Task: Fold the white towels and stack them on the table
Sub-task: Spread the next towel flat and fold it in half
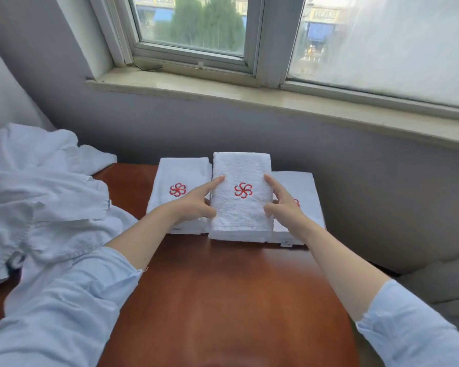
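Rm w/ window (pixel 194 25) over a brown wood table (pixel 223 300); item 1, middle towel (pixel 241 218), white, folded, red pinwheel logo up, sits at the table's far edge btwn both hands. L hand (pixel 194 205) grasps its left edge, index finger (pixel 217 181) straight on top, thumb lower down, other fingers tucked at the side; R hand (pixel 284 207) grasps the opposite edge likewise. Items 2-3: left towel (pixel 180 173) just outside the L fingers, right towel (pixel 302 189) partly under the R fingers, both folded, beside item 1; crumpled white linen (pixel 37 194) well left of the L fingers.
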Available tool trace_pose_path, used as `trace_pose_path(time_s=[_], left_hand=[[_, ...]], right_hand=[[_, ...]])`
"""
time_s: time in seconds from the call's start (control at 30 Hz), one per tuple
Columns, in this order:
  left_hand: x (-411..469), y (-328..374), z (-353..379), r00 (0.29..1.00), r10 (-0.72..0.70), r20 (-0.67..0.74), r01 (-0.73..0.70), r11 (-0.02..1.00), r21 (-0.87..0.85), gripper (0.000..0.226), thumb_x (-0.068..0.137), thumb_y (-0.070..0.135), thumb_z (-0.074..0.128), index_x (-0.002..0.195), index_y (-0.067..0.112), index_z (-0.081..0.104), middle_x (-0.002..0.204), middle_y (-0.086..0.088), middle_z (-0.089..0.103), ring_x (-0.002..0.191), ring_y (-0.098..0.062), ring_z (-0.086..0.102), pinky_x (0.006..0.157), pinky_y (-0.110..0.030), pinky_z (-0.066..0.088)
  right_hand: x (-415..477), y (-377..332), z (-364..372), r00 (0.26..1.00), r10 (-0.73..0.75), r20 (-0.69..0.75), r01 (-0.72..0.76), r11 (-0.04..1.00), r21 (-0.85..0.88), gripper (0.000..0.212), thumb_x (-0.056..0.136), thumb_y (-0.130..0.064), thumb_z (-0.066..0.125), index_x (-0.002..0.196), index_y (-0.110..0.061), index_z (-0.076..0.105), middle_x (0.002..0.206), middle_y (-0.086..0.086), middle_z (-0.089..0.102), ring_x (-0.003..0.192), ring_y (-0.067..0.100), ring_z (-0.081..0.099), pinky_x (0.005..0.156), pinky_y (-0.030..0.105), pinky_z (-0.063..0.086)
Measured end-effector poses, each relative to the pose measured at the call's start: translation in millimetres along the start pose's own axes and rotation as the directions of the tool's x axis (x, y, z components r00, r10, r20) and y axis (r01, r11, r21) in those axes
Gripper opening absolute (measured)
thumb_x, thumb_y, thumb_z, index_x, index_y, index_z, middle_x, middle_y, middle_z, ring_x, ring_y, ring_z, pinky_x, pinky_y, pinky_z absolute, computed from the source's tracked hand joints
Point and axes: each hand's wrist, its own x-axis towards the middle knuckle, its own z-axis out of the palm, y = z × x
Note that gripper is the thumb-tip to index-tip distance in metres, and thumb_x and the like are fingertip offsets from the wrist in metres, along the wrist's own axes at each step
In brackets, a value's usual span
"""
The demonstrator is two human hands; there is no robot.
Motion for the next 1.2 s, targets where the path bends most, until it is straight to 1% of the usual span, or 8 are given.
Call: trace_pose_path(time_s=[0.17,0.33,0.57,0.67,0.77,0.93,1.07,1.2], left_hand=[[40.8,-6.5,-5.9,0.996,-0.086,-0.025,0.086,0.996,0.013,0.094,0.086,-0.001,0.061,0.15,0.052,0.018,0.132,0.009,0.047,0.105,-0.014,0.06,0.082,-0.023,0.053],[67.0,-27.1,6.2,0.986,-0.148,-0.081,0.16,0.974,0.162,0.084,0.088,-0.004,0.057,0.153,0.039,0.025,0.121,0.004,0.048,0.088,-0.008,0.056,0.058,-0.01,0.046],[72.5,-31.2,13.8,0.984,-0.005,-0.18,0.088,0.887,0.454,0.077,0.082,0.003,0.06,0.147,0.037,0.038,0.163,0.01,0.007,0.128,-0.01,0.037,0.092,-0.033,0.051],[64.5,-31.0,19.8,0.962,0.169,-0.216,-0.018,0.824,0.566,0.051,0.081,0.026,0.067,0.128,0.04,0.056,0.154,0.005,0.021,0.141,-0.018,0.022,0.104,-0.039,0.04],[55.4,-34.2,21.9,0.978,0.185,-0.096,-0.095,0.805,0.586,0.055,0.074,0.054,0.073,0.123,0.039,0.053,0.131,0.009,0.038,0.13,-0.015,0.032,0.104,-0.035,0.036],[54.3,-42.5,26.7,0.984,0.176,0.02,-0.117,0.556,0.823,0.093,0.062,0.055,0.081,0.137,0.03,0.034,0.141,0.006,0.032,0.133,-0.016,0.029,0.119,-0.041,0.012],[63.0,-46.8,38.9,0.985,0.17,-0.022,-0.044,0.379,0.924,0.088,0.072,0.047,0.077,0.141,0.027,0.025,0.144,0.003,0.026,0.141,-0.016,0.022,0.12,-0.052,-0.011],[70.8,-50.9,40.3,0.981,0.188,-0.055,-0.008,0.317,0.948,0.087,0.075,0.046,0.076,0.142,0.026,0.024,0.143,0.003,0.027,0.14,-0.016,0.025,0.113,-0.059,-0.02]], right_hand=[[48.8,6.1,-3.4,0.997,0.069,0.017,-0.069,0.997,-0.042,0.087,0.079,0.008,0.043,0.151,-0.039,0.03,0.142,-0.017,0.042,0.103,0.009,0.063,0.08,0.022,0.054],[73.0,28.6,7.9,0.984,0.175,0.043,-0.162,0.963,-0.218,0.082,0.084,0.008,0.041,0.156,-0.027,0.021,0.16,-0.006,0.023,0.132,0.015,0.04,0.114,0.039,0.037],[81.6,41.4,13.3,0.99,0.14,0.009,-0.13,0.938,-0.322,0.078,0.086,-0.001,0.049,0.154,-0.029,0.023,0.161,-0.004,0.013,0.132,0.012,0.036,0.098,0.026,0.042],[76.7,40.3,12.9,0.998,0.061,0.028,-0.041,0.885,-0.463,0.065,0.082,-0.014,0.06,0.141,-0.035,0.041,0.163,-0.006,0.003,0.136,0.018,0.034,0.093,0.029,0.045],[67.6,39.3,11.8,0.991,0.012,0.133,0.07,0.803,-0.592,0.062,0.077,-0.026,0.068,0.134,-0.036,0.046,0.162,-0.009,0.007,0.147,0.014,0.019,0.099,0.029,0.034],[60.4,39.9,8.4,0.973,0.058,0.225,0.159,0.542,-0.825,0.092,0.072,-0.037,0.073,0.152,-0.034,0.027,0.164,-0.005,0.004,0.15,0.014,0.009,0.122,0.049,0.003],[62.6,48.9,10.1,0.972,0.033,0.232,0.209,0.32,-0.924,0.102,0.072,-0.039,0.074,0.155,-0.035,0.014,0.165,-0.001,-0.003,0.15,0.009,0.01,0.114,0.056,-0.018],[69.6,55.5,12.7,0.974,0.016,0.225,0.214,0.252,-0.944,0.101,0.08,-0.04,0.073,0.156,-0.035,0.007,0.166,0.001,-0.004,0.15,0.011,0.01,0.112,0.057,-0.021]])
